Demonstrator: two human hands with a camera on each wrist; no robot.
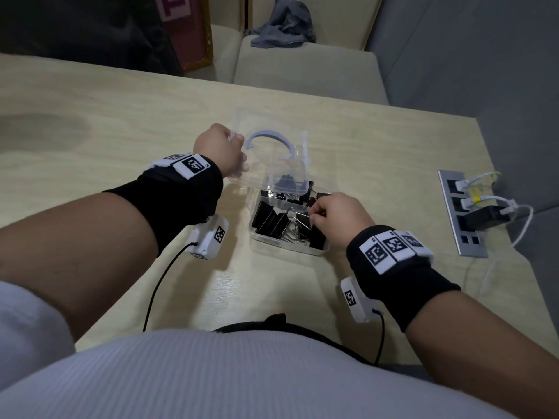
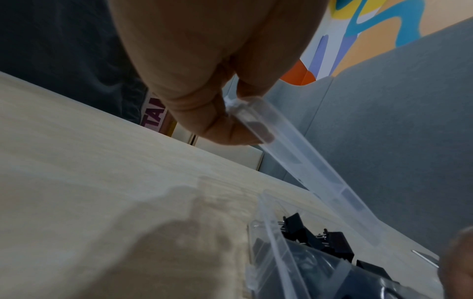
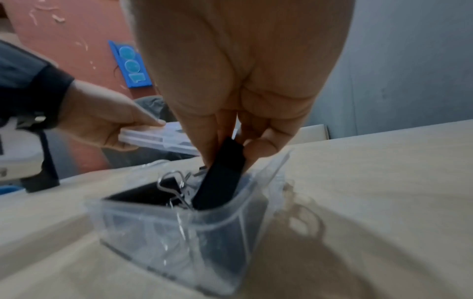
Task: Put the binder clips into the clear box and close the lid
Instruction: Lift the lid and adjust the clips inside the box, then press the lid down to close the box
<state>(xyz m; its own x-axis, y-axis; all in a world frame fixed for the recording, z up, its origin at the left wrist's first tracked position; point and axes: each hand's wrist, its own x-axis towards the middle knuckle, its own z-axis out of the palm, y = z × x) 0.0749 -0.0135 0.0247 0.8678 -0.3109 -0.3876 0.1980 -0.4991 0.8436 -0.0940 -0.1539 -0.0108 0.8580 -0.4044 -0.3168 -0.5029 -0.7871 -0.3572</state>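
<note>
A clear plastic box [image 1: 260,235] stands on the table's middle, filled with several black binder clips [image 1: 270,220]. Its clear lid [image 1: 272,158] with a pale handle [image 1: 269,137] is raised behind the box. My left hand [image 1: 219,151] pinches the lid's left edge [image 2: 256,119] between thumb and fingers and holds it up. My right hand [image 1: 335,214] reaches into the box's right side, its fingers curled round one black binder clip [image 3: 225,174] that stands tilted inside the box [image 3: 179,228]. The left hand [image 3: 102,123] on the lid [image 3: 163,139] also shows in the right wrist view.
A metal socket panel [image 1: 461,213] with white plugs and cables is set into the table [image 1: 106,140] at the right. Grey partition walls stand behind and right. A beige bench with grey cloth [image 1: 284,22] lies beyond the far edge.
</note>
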